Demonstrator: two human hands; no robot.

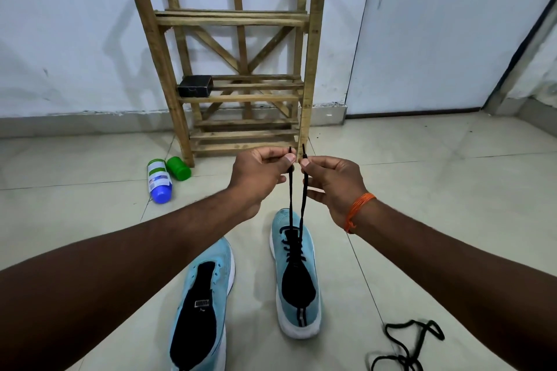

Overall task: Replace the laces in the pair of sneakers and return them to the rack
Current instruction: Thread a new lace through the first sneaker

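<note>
while pinching both ends of the black lace (291, 199) taut above the right sneaker (297, 274) with left hand (259, 172) and right hand (334, 181), seemingly mid-lacing: left sneaker (205, 295) laceless, loose lace (407, 349) near right, far wooden rack (241, 21) awaiting both.

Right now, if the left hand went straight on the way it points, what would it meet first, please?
Probably the right hand, close beside it; beyond that, the front leg of the wooden rack, though depth is unclear.
</note>
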